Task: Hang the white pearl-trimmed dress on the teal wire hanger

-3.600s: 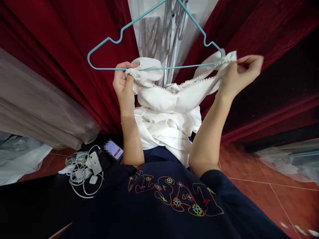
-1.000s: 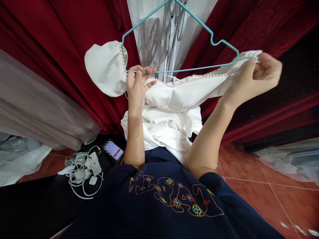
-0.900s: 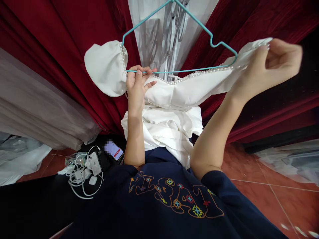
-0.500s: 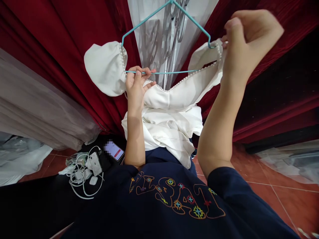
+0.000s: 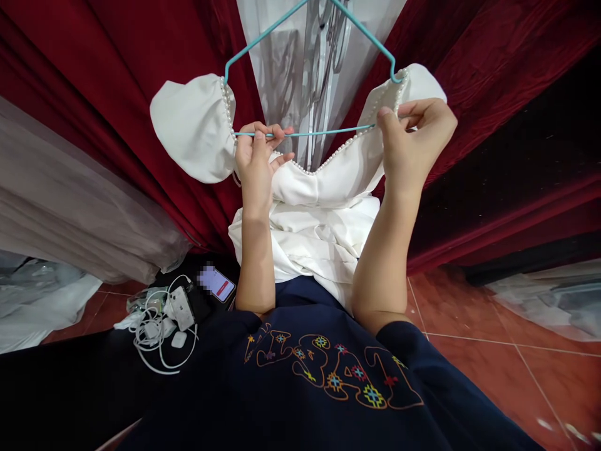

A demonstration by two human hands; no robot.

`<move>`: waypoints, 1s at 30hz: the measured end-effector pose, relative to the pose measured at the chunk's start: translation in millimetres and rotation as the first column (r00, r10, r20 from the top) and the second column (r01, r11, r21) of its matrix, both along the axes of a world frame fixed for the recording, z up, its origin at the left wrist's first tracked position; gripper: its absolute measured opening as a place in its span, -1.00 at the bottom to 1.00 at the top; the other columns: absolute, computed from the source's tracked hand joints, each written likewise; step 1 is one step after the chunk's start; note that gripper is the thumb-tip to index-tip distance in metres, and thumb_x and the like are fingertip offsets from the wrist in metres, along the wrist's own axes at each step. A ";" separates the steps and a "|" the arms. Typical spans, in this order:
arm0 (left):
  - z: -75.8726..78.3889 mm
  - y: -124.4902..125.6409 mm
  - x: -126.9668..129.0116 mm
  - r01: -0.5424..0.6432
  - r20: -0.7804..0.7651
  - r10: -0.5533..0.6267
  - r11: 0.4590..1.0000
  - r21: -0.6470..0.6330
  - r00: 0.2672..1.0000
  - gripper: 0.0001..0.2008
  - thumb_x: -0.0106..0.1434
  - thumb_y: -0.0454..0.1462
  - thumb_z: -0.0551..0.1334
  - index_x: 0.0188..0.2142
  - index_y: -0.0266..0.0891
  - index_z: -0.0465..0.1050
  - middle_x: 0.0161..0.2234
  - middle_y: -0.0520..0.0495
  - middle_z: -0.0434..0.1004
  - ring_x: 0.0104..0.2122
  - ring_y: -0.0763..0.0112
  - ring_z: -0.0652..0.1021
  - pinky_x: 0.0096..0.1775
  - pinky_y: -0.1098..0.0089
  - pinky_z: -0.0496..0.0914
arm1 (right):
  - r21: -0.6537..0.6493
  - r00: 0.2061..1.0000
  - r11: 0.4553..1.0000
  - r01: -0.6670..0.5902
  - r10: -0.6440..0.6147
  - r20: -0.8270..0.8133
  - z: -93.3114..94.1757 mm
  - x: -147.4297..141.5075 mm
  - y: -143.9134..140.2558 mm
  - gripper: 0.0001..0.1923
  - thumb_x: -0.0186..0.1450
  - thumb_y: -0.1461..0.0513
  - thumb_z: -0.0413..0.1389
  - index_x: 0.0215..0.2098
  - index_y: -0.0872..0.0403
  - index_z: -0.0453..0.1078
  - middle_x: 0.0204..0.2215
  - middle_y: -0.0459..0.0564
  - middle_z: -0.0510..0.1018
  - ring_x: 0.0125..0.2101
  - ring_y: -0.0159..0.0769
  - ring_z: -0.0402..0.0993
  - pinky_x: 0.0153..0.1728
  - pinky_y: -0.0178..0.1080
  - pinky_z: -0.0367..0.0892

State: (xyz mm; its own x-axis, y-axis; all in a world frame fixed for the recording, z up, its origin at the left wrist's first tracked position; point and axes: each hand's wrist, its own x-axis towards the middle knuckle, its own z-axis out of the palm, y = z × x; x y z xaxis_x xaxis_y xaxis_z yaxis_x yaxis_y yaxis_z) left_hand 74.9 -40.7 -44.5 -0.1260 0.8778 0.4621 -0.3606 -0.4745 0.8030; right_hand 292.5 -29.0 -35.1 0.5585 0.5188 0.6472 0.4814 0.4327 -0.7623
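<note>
The white dress (image 5: 319,188) now hangs by both puffed sleeves on the teal hanger (image 5: 310,75): the right hand (image 5: 413,141) has just hooked its sleeve on and pinches it; the left hand (image 5: 258,156) grips the hanger's bar.

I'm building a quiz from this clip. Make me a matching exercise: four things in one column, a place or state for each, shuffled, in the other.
Things:
1. teal wire hanger
2. white pearl-trimmed dress
3. lit smartphone
4. tangle of white charger cables

Places or states:
A. on the floor by the person's left elbow
B. bunched on the floor, further left than the phone
C. sleeves hooked over both hanger ends
D. bottom bar pinched by the left hand, with the right hand at its other end

Pairs: 1-D, 2-C, 3-A, 4-B
</note>
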 end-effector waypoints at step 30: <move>4.3 -4.8 0.0 0.008 0.020 -0.008 0.999 -0.031 1.000 -0.87 0.52 -0.23 0.04 -0.21 -0.06 0.29 -0.14 -0.08 0.58 0.05 0.23 0.61 -0.19 0.35 0.55 | -0.089 0.981 0.995 -0.054 0.069 0.180 61.9 9.5 -7.6 -0.87 -0.01 0.42 0.08 -0.61 0.20 0.47 -0.71 -0.09 0.39 -0.64 -0.40 0.34 -0.55 -0.32 0.13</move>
State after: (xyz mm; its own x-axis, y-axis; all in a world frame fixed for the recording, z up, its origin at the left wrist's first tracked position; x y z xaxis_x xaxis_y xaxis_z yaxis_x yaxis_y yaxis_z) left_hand 74.9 -45.5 -40.2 -0.1278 0.8929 0.4318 -0.3804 -0.4462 0.8101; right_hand 302.0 -36.7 26.8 0.4002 0.6051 0.6883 0.5903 0.4043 -0.6986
